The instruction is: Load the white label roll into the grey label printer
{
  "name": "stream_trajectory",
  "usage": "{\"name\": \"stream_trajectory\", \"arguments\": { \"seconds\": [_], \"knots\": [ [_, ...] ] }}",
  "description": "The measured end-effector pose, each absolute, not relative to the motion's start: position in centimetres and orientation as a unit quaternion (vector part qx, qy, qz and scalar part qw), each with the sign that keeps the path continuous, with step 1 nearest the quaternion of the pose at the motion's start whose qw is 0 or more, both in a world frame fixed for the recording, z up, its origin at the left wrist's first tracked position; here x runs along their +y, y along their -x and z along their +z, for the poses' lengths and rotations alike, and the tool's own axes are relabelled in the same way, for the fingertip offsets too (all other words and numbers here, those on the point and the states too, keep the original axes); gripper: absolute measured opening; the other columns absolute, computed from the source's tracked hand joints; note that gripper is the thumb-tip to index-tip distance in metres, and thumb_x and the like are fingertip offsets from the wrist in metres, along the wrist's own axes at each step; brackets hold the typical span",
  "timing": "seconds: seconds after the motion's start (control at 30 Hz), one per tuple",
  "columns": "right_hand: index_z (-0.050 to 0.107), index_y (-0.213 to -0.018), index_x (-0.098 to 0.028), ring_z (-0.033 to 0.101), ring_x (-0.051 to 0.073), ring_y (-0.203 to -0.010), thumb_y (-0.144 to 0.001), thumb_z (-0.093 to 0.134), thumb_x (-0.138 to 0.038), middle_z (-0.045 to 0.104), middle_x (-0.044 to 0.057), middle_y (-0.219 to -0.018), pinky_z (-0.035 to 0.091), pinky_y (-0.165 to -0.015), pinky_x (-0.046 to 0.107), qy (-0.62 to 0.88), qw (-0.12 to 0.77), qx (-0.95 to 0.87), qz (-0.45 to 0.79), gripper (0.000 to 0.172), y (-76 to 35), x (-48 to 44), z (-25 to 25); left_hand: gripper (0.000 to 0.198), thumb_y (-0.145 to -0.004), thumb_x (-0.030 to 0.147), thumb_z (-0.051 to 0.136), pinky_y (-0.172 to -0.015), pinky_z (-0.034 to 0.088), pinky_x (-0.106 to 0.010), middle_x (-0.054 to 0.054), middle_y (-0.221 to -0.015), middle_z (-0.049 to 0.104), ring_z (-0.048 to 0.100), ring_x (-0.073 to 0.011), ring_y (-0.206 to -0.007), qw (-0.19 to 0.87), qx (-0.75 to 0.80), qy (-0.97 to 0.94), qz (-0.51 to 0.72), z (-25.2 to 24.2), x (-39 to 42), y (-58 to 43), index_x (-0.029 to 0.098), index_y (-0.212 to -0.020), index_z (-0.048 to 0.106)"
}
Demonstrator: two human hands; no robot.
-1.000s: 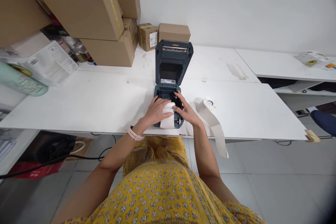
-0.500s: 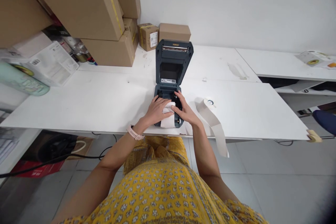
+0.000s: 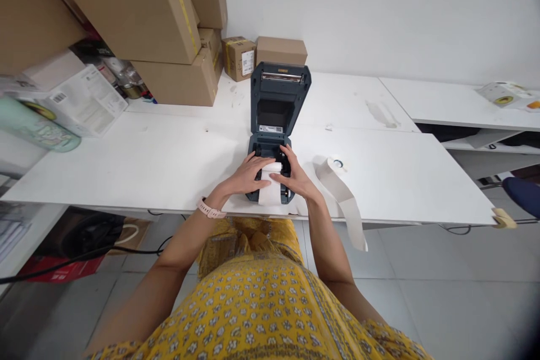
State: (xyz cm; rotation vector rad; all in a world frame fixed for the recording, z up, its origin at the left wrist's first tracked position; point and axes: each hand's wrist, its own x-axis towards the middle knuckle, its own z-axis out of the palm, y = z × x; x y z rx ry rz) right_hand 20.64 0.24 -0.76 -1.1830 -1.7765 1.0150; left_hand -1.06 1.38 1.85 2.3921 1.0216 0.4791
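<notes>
A dark grey label printer (image 3: 278, 107) stands at the table's front edge with its lid tipped up and back. Inside its base sits a small white label roll (image 3: 272, 167), and a strip of its paper (image 3: 270, 196) hangs forward over the printer's front. My left hand (image 3: 245, 175) lies over the roll's left side, fingers stretched out and thumb on the strip. On the right, my right hand (image 3: 296, 175) has its fingers spread along the inner side of the base, with the thumb across the paper. Neither hand is closed round the roll.
Right of the printer, another label roll (image 3: 332, 171) trails its strip over the table edge. Stacked cardboard boxes (image 3: 169, 79) stand at the back left, near a white carton (image 3: 86, 98) and a green bottle (image 3: 40, 129). Smaller boxes (image 3: 281, 52) sit behind the printer.
The strip in the printer now lies flatter and the roll shows more clearly behind it. My left wrist has shifted slightly left, and my right thumb has moved a little left.
</notes>
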Motion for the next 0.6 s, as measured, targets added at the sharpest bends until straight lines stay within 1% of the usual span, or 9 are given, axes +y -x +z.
{"name": "stream_trajectory", "arguments": {
  "seconds": [0.07,0.17,0.23,0.37,0.47,0.6],
  "knots": [
    [0.029,-0.157,-0.029,0.01,0.027,-0.159,-0.078,0.075,-0.058,0.013,0.01,-0.171,0.01,-0.129,0.051,0.464,0.378,-0.695,0.399,0.095,-20.7,0.2,-0.7,0.06,-0.088,0.03,0.059,-0.128,0.017,-0.055,-0.007,-0.152,0.053,0.047,-0.0255,-0.143,0.252,0.367,-0.879,0.174,2.0,1.4,1.3,0.026,-0.147,0.047],
    [0.029,-0.157,-0.027,0.011,0.027,-0.159,-0.078,0.075,-0.057,0.012,0.011,-0.17,0.01,-0.129,0.049,0.468,0.374,-0.695,0.398,0.096,-20.7,0.2,-0.7,0.06,-0.09,0.029,0.058,-0.128,0.015,-0.054,-0.008,-0.155,0.05,0.046,-0.0244,-0.144,0.269,0.358,-0.878,0.17,2.1,1.6,1.7,0.026,-0.149,0.045],
    [0.029,-0.157,-0.026,0.01,0.027,-0.159,-0.078,0.075,-0.056,0.012,0.012,-0.17,0.011,-0.129,0.049,0.468,0.373,-0.696,0.397,0.096,-20.6,0.3,-0.7,0.061,-0.089,0.029,0.058,-0.129,0.014,-0.054,-0.008,-0.156,0.049,0.045,-0.0239,-0.144,0.28,0.351,-0.878,0.168,2.2,1.7,1.9,0.026,-0.149,0.045],
    [0.029,-0.157,-0.029,0.01,0.028,-0.159,-0.078,0.076,-0.056,0.013,0.01,-0.17,0.012,-0.129,0.052,0.466,0.368,-0.7,0.396,0.096,-20.6,0.3,-0.6,0.064,-0.087,0.03,0.062,-0.128,0.016,-0.055,-0.006,-0.155,0.05,0.044,-0.0247,-0.145,0.282,0.355,-0.875,0.172,2.4,1.6,1.8,0.029,-0.148,0.045],
    [0.03,-0.157,-0.029,0.01,0.028,-0.159,-0.077,0.077,-0.056,0.014,0.01,-0.17,0.011,-0.129,0.052,0.467,0.368,-0.701,0.394,0.097,-20.6,0.4,-0.5,0.066,-0.084,0.028,0.064,-0.127,0.018,-0.056,-0.008,-0.154,0.051,0.044,-0.0263,-0.145,0.269,0.379,-0.866,0.185,2.3,1.2,1.4,0.027,-0.148,0.045],
    [0.031,-0.156,-0.03,0.009,0.028,-0.159,-0.076,0.077,-0.057,0.016,0.01,-0.17,0.011,-0.129,0.053,0.467,0.367,-0.705,0.388,0.096,-20.5,0.4,-0.6,0.064,-0.084,0.031,0.065,-0.127,0.021,-0.056,-0.011,-0.151,0.054,0.046,-0.0275,-0.143,0.242,0.392,-0.864,0.203,1.8,0.7,0.9,0.022,-0.145,0.048]
  ]
}}
